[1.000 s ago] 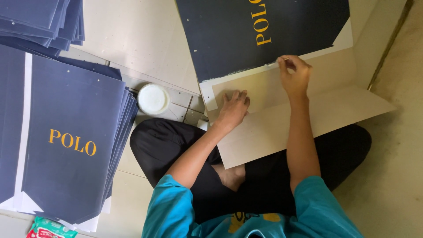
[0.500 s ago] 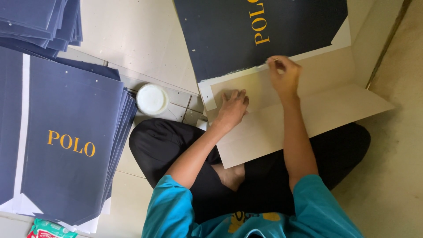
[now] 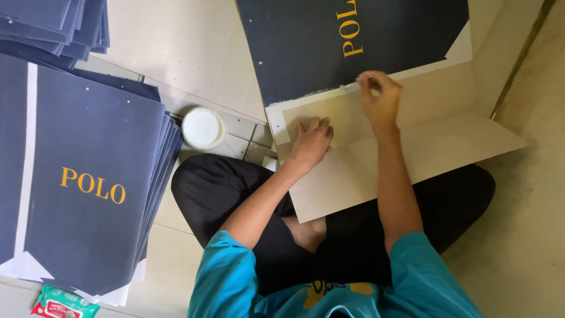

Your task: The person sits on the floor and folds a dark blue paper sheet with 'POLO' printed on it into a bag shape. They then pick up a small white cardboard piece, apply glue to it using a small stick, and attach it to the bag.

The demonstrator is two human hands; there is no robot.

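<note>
A beige cardboard sheet (image 3: 435,144) lies across my lap and the floor, folded along a crease. My left hand (image 3: 310,141) presses flat on its left part, fingers spread. My right hand (image 3: 379,97) pinches at the upper edge of the sheet, where a white strip runs along the border with a dark navy printed sheet (image 3: 329,44). Whether something small sits between those fingertips cannot be told.
A tall stack of navy printed sheets (image 3: 82,176) lies at the left, with another pile (image 3: 53,26) at the top left. A round white tub (image 3: 203,128) stands on the tiled floor beside my knee. A red and green packet (image 3: 62,303) lies at the bottom left.
My right hand has slid leftward along the sheet's upper edge. The left hand has stayed pressed in place.
</note>
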